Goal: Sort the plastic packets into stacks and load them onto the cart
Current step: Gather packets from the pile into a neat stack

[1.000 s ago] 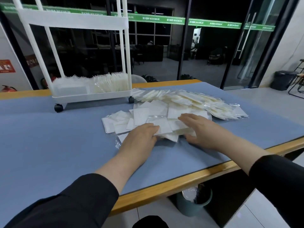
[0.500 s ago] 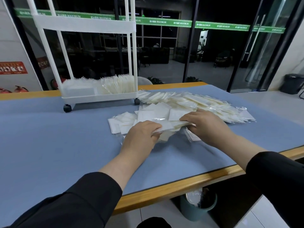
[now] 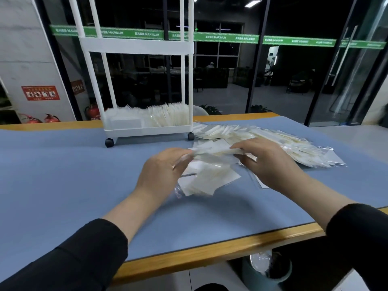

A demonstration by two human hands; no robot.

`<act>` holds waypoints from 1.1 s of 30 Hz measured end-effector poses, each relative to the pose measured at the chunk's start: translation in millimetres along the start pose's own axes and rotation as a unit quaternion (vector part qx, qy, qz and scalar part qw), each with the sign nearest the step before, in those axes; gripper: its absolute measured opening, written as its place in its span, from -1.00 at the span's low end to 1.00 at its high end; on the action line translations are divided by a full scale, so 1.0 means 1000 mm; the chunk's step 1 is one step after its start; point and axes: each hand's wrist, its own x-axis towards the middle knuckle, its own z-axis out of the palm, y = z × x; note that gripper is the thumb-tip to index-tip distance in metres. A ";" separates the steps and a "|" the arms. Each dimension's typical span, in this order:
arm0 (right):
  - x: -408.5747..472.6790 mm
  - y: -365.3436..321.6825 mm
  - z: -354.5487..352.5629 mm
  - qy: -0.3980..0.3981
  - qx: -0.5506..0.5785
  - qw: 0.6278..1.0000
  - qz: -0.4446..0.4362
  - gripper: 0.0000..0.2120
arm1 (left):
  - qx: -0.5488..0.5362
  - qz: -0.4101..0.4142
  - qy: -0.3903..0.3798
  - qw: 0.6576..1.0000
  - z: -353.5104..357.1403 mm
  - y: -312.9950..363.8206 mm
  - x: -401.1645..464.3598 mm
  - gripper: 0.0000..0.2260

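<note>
1. On the blue bench (image 3: 63,185), your left hand (image 3: 161,175) and right hand (image 3: 270,162) each grip an end of a packet bundle (image 3: 214,153), lifted mid-bench.
2. Square its edges before carrying it to the far cart (image 3: 147,129); loose packets (image 3: 294,148) remain at right.

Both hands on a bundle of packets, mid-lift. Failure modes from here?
1. The bundle of packets looks fanned and uneven between left hand and right hand; slippery packets may slide out.
2. Loose packets lie right beneath, so strays could mix back in.
3. The cart stands on wheels; pushing packets in might roll it.
</note>
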 end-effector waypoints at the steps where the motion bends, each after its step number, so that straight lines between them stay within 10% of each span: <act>1: 0.007 -0.009 0.002 0.004 0.029 0.999 0.020 -0.86 | -0.029 -0.029 0.003 0.999 -0.011 0.001 0.002 -0.85; 18: 0.164 -0.196 0.124 -0.097 0.352 0.926 0.093 -0.85 | -0.294 -0.389 0.133 0.863 -0.190 -0.106 -0.026 -0.81; 23: 0.148 -0.183 0.178 -0.165 0.309 0.921 0.169 -0.71 | -0.135 -0.425 0.084 0.891 -0.179 -0.149 -0.038 -0.72; 33: 0.136 -0.180 0.192 -0.222 0.339 0.900 0.159 -0.48 | -0.153 -0.428 0.022 0.890 -0.176 -0.159 -0.040 -0.78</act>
